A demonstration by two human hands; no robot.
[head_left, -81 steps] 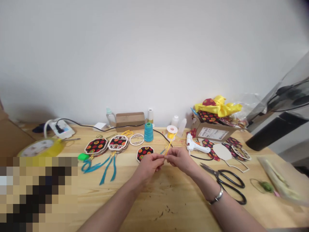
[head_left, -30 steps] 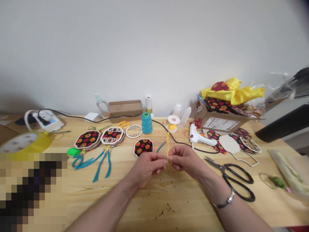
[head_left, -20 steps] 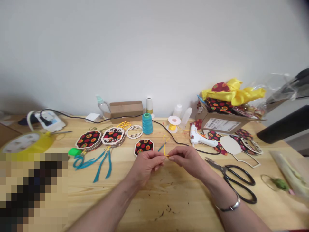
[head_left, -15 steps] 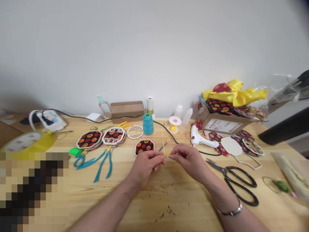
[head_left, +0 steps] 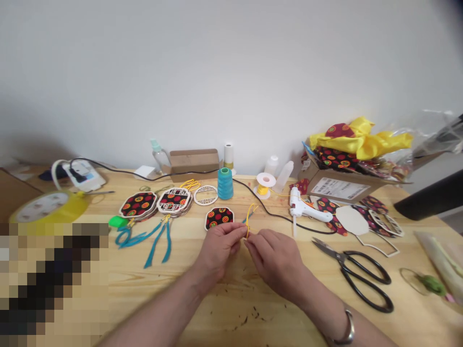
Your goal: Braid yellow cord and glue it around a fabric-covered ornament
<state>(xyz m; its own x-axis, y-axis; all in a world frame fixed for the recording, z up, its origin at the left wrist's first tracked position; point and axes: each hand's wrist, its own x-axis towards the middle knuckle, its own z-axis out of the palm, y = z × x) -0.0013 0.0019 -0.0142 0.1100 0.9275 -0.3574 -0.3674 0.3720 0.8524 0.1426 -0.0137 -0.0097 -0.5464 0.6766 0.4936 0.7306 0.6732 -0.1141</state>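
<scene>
Yellow cord [head_left: 248, 221] is now pinched above the table [head_left: 224, 315] by the left hand [head_left: 220, 246], apparently by the right hand [head_left: 278, 253] too, tips half-hidden; if tension is eased, the loop could be lost.

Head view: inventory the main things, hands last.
Cord: count unclear, yellow, centre
Thread cone: 1, teal, back centre
Lattice ring: 1, pale, beside cone
Plaque: 1, dark floral, centre
Plaque stacks: 2, dark floral, left
Ribbons: several, teal, before stacks
Spools: 2, white, back centre
Bottles: 3, clear or white, near wall
Glue gun: 1, white, right
Scissors: 1, black handles, right
Boxes: 2, brown, near wall
Cloth: count unclear, yellow, right box
Cutouts: several, patterned or pale, right
Power strip: 1, white, far left
Roll: 1, yellow, far left
Tube: 1, black, far right
Table: 1, pale wood, beneath
Bracelet: 1, silver, right wrist
Left hand: 1, bare, at cord
Right hand: 1, bare, at cord
</scene>
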